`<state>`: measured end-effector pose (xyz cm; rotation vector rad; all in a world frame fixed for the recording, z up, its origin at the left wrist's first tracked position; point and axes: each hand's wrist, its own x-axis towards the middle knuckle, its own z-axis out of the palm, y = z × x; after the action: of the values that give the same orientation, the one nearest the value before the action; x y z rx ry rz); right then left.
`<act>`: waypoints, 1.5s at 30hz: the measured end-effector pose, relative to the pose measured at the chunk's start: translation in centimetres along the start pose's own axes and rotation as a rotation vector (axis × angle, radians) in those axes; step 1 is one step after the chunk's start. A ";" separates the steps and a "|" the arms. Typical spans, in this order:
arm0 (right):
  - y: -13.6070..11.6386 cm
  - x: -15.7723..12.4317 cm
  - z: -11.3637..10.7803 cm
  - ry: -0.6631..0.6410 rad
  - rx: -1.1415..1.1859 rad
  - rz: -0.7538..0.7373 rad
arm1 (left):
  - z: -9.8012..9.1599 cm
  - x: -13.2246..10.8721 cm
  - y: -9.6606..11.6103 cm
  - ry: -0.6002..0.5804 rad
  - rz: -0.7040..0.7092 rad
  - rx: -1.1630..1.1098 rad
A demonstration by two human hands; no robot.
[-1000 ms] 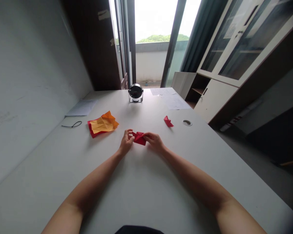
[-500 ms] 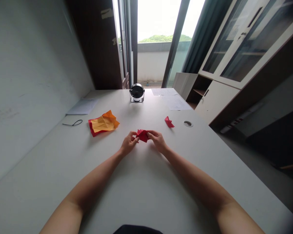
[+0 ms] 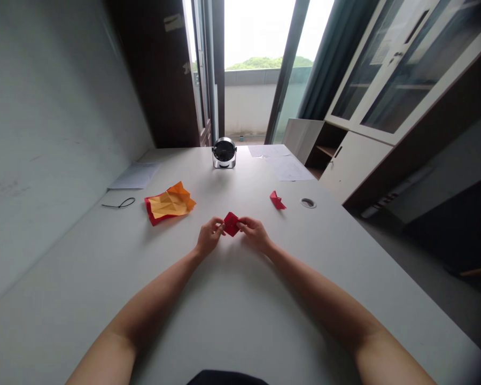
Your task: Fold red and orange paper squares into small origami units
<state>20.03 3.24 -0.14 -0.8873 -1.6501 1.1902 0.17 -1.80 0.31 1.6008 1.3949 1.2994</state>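
A small folded red paper [image 3: 231, 224], now a diamond shape, is held between my two hands at the middle of the white table [image 3: 232, 299]. My left hand [image 3: 209, 235] pinches its left corner. The right corner is between the thumb and fingers of my right hand [image 3: 255, 233]. Farther right lies another small folded red paper piece [image 3: 278, 200]. To the left, a creased orange paper sheet [image 3: 171, 201] rests on top of a red paper [image 3: 152, 215].
A round black and silver device [image 3: 224, 152] stands near the table's far edge. White sheets lie at the back left [image 3: 134, 176] and back right [image 3: 286, 164]. A black cable tie [image 3: 122, 203] is at the left, a white ring [image 3: 308, 203] at the right.
The red paper between my hands has changed from an uneven outline with raised points to a flatter diamond. Both hands have shifted slightly and still grip it.
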 end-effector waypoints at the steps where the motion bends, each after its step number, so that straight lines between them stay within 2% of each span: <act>1: 0.0 0.0 0.0 0.001 -0.034 -0.009 | 0.0 0.0 -0.1 0.018 0.003 -0.005; 4: -0.1 -0.2 0.0 0.008 -0.092 -0.026 | 0.2 0.1 -0.1 0.062 0.012 -0.046; 8: -0.3 -0.3 0.1 0.025 -0.132 -0.073 | 0.1 0.1 0.0 0.037 0.021 -0.061; 13: -0.7 -0.4 0.2 0.074 -0.207 -0.109 | -0.1 0.1 0.1 0.006 0.049 0.048; 19: -1.0 -0.6 0.1 0.056 -0.190 -0.102 | -0.3 0.1 0.3 0.013 0.064 0.154; 27: 0.0 -0.4 0.2 0.082 -0.271 -0.112 | -0.4 0.0 0.4 -0.025 0.089 0.292; 34: -0.7 -0.5 0.2 0.063 -0.323 -0.119 | -0.6 -0.3 0.8 -0.017 0.147 0.356; 40: -1.2 -0.6 0.5 0.051 -0.345 -0.106 | -0.8 -0.2 0.5 -0.013 0.126 0.331; 45: -0.8 -0.4 0.5 0.033 -0.353 -0.088 | -0.7 -0.1 -0.1 -0.002 0.049 0.154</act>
<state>19.63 2.44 0.43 -1.0319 -1.8845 0.8325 -0.48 -1.92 0.41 1.7469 1.4943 1.2433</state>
